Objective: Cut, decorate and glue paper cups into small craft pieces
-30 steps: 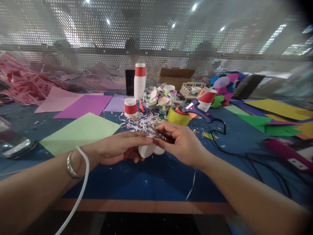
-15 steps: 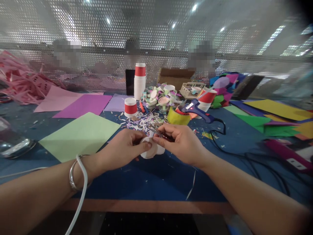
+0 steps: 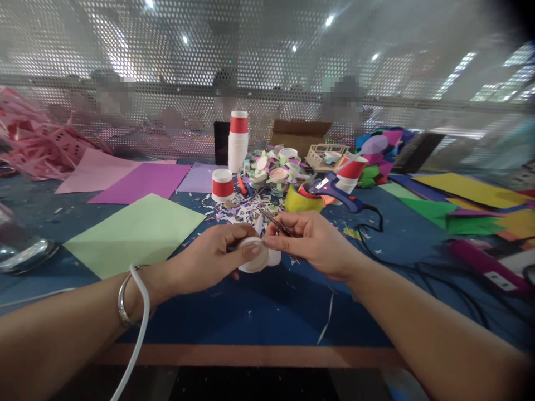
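Just above the front part of the table, my left hand [image 3: 223, 250] is closed on a cut white paper cup [image 3: 251, 263], its thumb pressed over the rounded base. Pale flaps spread from the cup's right side. My right hand [image 3: 311, 239] grips small scissors [image 3: 278, 224], their blades slanting up and to the left. Its thumb and fingertip also meet the cup's edge; whether they pinch a flap is too small to tell. Fingers hide the scissor handles. White and purple paper scraps [image 3: 244, 210] lie just beyond both hands.
A glue gun [image 3: 334, 186] rests on a yellow tape roll [image 3: 303, 199], its black cable [image 3: 382, 256] trailing right. Cups stand in a tall stack [image 3: 238, 145], with one red-banded cup [image 3: 222, 186] nearer. Light green paper [image 3: 137, 234] lies left, a magenta power strip [image 3: 489, 267] right.
The scissors have tipped a little more upright and their tips have shifted slightly right. The cup has turned slightly in my left hand, showing more of its round base.
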### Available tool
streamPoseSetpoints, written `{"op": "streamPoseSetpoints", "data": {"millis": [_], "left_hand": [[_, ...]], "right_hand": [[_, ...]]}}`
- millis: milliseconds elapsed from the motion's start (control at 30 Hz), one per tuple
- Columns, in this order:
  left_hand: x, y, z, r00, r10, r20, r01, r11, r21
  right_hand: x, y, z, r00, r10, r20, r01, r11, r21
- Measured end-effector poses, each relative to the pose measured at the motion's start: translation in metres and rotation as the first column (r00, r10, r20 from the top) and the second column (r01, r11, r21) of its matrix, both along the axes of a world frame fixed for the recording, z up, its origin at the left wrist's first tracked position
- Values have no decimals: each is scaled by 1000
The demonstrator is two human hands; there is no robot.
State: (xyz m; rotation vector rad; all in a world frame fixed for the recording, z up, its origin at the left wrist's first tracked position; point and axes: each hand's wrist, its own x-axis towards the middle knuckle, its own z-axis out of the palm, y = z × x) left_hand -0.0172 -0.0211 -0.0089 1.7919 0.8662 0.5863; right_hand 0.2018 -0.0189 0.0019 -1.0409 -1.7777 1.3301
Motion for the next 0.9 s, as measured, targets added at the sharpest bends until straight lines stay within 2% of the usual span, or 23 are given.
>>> {"op": "streamPoseSetpoints", "data": {"millis": [167, 300, 500, 700, 900], "left_hand": [[-3, 2, 3, 999, -44, 9, 44, 999, 23], [-1, 4, 3, 998, -11, 56, 10, 1000, 8], [1, 12, 0, 975, 117, 191, -96, 989, -115], [-3, 16, -2, 953, 191, 234, -178, 981, -79], [-2, 15, 0, 961, 184, 208, -178, 983, -45]], "right_hand": [[1, -2, 4, 998, 64, -19, -65, 997, -39], [0, -3, 3, 997, 71, -20, -71, 997, -19], [5, 2, -4, 999, 5, 37, -10, 991, 136], [8, 0, -7, 954, -124, 272, 17, 931, 365], [7, -2, -7, 916, -162, 366, -27, 888, 459]]}}
